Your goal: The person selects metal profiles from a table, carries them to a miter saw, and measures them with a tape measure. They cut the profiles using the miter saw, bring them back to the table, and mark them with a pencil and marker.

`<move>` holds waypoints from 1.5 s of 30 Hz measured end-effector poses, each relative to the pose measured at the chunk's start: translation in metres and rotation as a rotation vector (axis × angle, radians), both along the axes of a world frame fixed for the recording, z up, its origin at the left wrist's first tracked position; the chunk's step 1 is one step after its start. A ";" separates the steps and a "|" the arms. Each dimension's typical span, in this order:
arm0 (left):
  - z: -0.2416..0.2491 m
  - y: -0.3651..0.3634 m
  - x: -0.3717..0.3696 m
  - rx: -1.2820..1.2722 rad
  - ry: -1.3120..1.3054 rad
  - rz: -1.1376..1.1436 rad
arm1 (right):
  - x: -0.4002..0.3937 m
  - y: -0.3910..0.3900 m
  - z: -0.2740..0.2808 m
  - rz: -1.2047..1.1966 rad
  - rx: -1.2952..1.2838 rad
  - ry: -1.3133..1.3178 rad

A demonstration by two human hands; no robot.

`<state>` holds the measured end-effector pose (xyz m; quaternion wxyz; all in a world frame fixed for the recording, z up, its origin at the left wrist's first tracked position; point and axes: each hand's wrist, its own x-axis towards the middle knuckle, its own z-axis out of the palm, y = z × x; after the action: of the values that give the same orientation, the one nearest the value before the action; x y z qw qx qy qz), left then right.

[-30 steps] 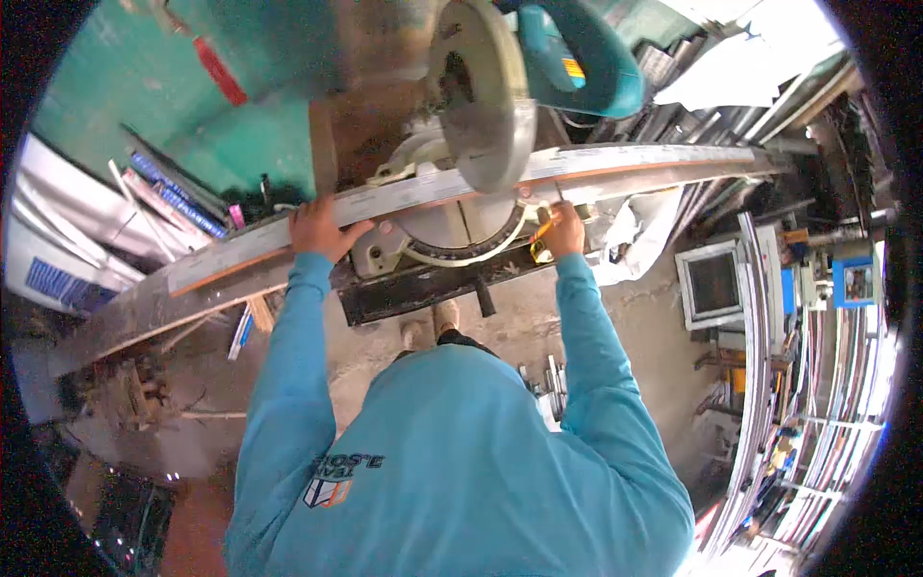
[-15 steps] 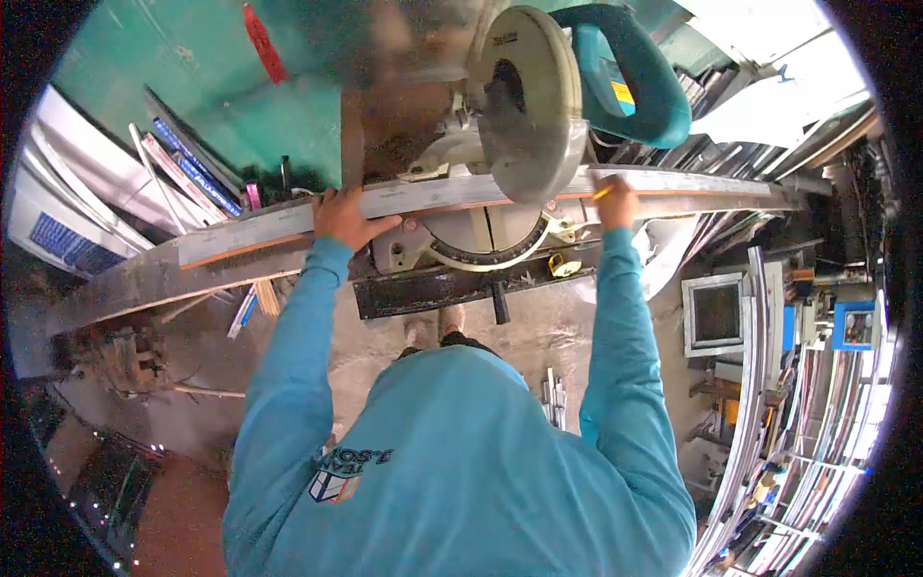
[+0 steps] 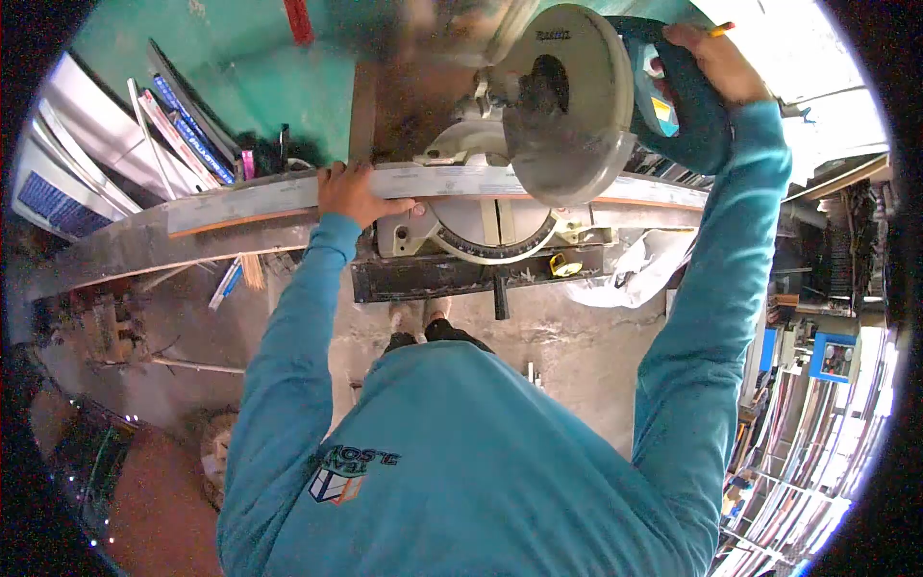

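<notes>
A long pale strip, covered in printed film with a brown lower edge, lies across the miter saw base. My left hand grips it left of the blade, fingers over the far edge and thumb stretched right. Above the strip stands the saw's round blade guard, which hides part of it. My right hand is wrapped round the teal saw handle at the upper right. A yellow pencil sticks out from that hand.
A yellow tape measure sits at the saw's front edge. The wooden support beam runs left beneath the strip. Long profiles lean at the left, and a rack of profiles fills the right. White plastic sheeting hangs beside the saw.
My right hand has left the strip beside the blade, moved up and right, and taken hold of the saw handle, still with the pencil. My left hand stays on the strip.
</notes>
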<state>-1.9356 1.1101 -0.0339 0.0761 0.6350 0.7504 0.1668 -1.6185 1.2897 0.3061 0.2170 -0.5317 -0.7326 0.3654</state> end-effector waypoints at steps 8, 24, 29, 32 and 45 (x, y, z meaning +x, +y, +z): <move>-0.004 0.006 -0.001 -0.084 0.092 -0.001 | 0.008 -0.079 -0.044 -0.213 0.240 -0.168; 0.005 0.003 0.007 -0.114 0.155 0.033 | 0.020 -0.138 -0.106 -0.252 0.408 0.042; 0.014 0.003 0.009 -0.213 0.107 0.061 | 0.022 -0.137 -0.104 -0.235 0.440 -0.018; 0.011 0.004 0.009 -0.189 0.116 0.059 | 0.022 -0.137 -0.105 -0.230 0.461 -0.012; 0.017 0.007 0.011 -0.227 0.128 0.071 | 0.020 -0.138 -0.104 -0.276 0.396 0.005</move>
<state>-1.9250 1.1174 -0.0167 0.0935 0.6049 0.7897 0.0424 -1.5989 1.1514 0.2024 0.3667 -0.5729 -0.7098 0.1831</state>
